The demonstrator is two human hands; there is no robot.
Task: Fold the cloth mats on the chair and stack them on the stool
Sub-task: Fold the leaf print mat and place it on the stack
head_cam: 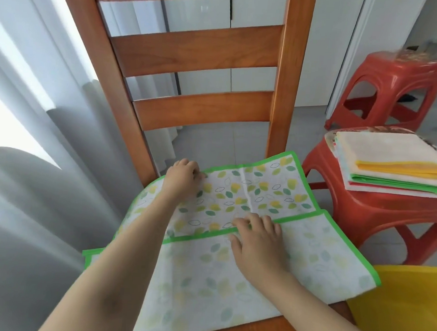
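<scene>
Here, a leaf-print mat (pixel 247 218) with a green border lies across the seat of a wooden chair (pixel 194 46), partly folded: the far portion shows its bright printed face, the near portion its paler underside, and a green hem runs across the middle of the seat. The left hand (pixel 183 174) sits at the seat's back-left corner, fingers curled onto the mat's far edge. The right hand (pixel 257 240) lies on the hem at mid-seat, fingers bent with their tips on the green band; whether they pinch it cannot be told. Just beside the chair's right edge stands a red stool (pixel 363 212) carrying a stack of folded mats (pixel 391 163). A second red stool (pixel 386 88) stands farther back.
</scene>
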